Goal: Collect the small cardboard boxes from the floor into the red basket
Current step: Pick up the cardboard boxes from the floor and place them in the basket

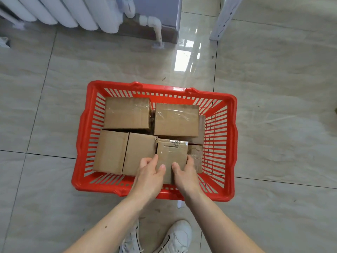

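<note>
A red plastic basket (83,136) stands on the tiled floor in front of me. Several small brown cardboard boxes fill it. Two taped boxes (127,114) (176,119) lie along its far side, and two plain ones (109,151) (138,152) stand side by side at the near left. A small taped box (172,152) is at the near right of the basket, gripped from both sides by my left hand (149,174) and my right hand (185,172). Part of another box (197,156) shows to its right.
A white radiator (60,11) and its pipe (157,28) run along the wall at the top left. A white furniture leg (225,19) stands at the top right. My white shoes (175,236) are just behind the basket. Glossy beige floor tiles lie all around.
</note>
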A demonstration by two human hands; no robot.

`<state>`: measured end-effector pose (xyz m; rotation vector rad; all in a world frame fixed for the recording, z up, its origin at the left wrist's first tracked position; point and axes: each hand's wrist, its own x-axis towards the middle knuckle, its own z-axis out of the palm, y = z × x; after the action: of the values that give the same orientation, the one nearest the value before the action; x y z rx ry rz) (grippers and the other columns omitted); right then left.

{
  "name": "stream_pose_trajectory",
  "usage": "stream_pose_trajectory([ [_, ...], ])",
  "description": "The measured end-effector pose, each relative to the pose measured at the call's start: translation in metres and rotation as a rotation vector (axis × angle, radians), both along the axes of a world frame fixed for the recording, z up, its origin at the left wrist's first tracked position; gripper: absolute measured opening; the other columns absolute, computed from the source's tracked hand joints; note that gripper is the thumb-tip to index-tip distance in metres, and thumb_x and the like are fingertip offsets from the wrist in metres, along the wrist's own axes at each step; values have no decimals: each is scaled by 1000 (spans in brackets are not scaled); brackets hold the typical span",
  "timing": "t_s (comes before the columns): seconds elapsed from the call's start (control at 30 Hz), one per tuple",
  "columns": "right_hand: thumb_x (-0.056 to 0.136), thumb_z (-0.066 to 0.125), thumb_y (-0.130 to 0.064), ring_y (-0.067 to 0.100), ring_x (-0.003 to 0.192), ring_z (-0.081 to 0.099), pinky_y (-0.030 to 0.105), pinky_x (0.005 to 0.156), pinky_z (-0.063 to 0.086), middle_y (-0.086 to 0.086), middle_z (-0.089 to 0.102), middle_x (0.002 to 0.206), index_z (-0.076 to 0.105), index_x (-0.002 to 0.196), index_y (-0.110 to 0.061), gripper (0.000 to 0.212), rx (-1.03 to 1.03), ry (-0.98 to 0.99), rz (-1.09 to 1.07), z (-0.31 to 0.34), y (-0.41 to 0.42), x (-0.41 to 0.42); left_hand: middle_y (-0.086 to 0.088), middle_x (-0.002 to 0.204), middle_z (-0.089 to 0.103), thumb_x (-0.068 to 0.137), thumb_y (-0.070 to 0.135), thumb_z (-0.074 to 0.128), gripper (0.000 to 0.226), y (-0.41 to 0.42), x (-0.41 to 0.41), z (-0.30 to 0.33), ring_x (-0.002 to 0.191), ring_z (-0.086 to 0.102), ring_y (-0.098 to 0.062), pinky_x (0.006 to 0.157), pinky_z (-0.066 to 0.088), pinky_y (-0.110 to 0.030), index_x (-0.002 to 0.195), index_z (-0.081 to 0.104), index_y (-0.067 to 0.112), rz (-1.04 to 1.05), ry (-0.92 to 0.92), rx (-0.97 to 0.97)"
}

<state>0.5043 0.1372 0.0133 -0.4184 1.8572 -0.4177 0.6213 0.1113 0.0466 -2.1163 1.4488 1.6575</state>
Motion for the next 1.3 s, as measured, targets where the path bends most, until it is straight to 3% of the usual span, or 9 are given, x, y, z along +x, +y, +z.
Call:
stream_pose_trajectory([
  [0.2, 100, 52, -18, 24, 126, 55, 27, 97, 45, 11, 55, 137, 32, 147, -9, 51, 9, 7, -21, -21, -7, 6, 5, 124, 30, 99, 39, 40, 59, -1, 5, -15, 125, 43, -17, 107, 30, -26, 154, 23, 26, -11, -37, 31],
  [0.3, 100, 55, -19, 24, 122, 57, 32, 98, 48, 12, 56, 136, 35, 143, -10, 49, 25, 12, -22, -21, -9, 3, 5, 123, 31, 100, 36, 42, 58, -1, 5, -13, 115, 45, -14, 96, 29, -19, 153, 22, 26, 9, -1, 23],
  [0.37, 98, 58, -22, 25, 123, 56, 30, 97, 45, 12, 56, 136, 35, 143, -11, 51, 31, 40, 15, -18, -8, 1, 3, 130, 35, 100, 35, 43, 57, -3, 6, -7, 108, 45, -11, 92, 28, -18, 153, 24, 24, 18, 17, 19],
  [0.47, 97, 59, -29, 28, 133, 49, 35, 106, 41, 14, 49, 146, 28, 150, -11, 64, 48, 66, 24, -2, -4, 0, -1, 146, 35, 99, 36, 44, 59, -4, 11, 6, 121, 47, -13, 104, 30, -23, 153, 25, 23, 32, 26, 31],
  [0.57, 98, 57, -32, 29, 139, 43, 37, 112, 35, 14, 42, 153, 26, 152, -10, 66, 61, 81, 17, 27, -1, -5, 0, 146, 39, 99, 37, 45, 57, -7, 12, 27, 123, 50, -14, 110, 33, -31, 152, 30, 23, 81, 35, 29],
  [0.7, 97, 57, -37, 25, 133, 50, 38, 110, 40, 9, 49, 148, 37, 146, -11, 59, 33, 116, 39, 76, 5, -18, -2, 140, 46, 98, 37, 46, 52, -10, -1, 70, 124, 53, -20, 110, 38, -40, 147, 38, 21, 96, 34, 20],
  [0.87, 95, 58, -38, 18, 116, 57, 27, 92, 41, 1, 62, 125, 54, 129, -13, 42, -5, 112, 17, 147, 7, -38, 0, 134, 52, 97, 38, 48, 45, -20, -30, 134, 120, 56, -21, 107, 41, -42, 136, 50, 18, 30, 70, -26],
  [1.07, 95, 56, -30, 18, 103, 64, 39, 96, 51, 0, 68, 108, 61, 113, -15, 24, -121, 113, -215, 217, 9, -67, 1, 123, 58, 97, 37, 49, 21, -37, -70, 197, 112, 59, -19, 100, 48, -46, 114, 56, 27, -27, 171, -92],
  [1.3, 98, 54, -27, 15, 98, 59, 34, 96, 48, -3, 63, 101, 59, 115, -12, 23, -187, 173, -434, 265, 26, -128, 4, 108, 64, 97, 36, 48, 16, -25, -133, 251, 102, 63, -16, 95, 51, -45, 103, 58, 26, -130, 233, -92],
])
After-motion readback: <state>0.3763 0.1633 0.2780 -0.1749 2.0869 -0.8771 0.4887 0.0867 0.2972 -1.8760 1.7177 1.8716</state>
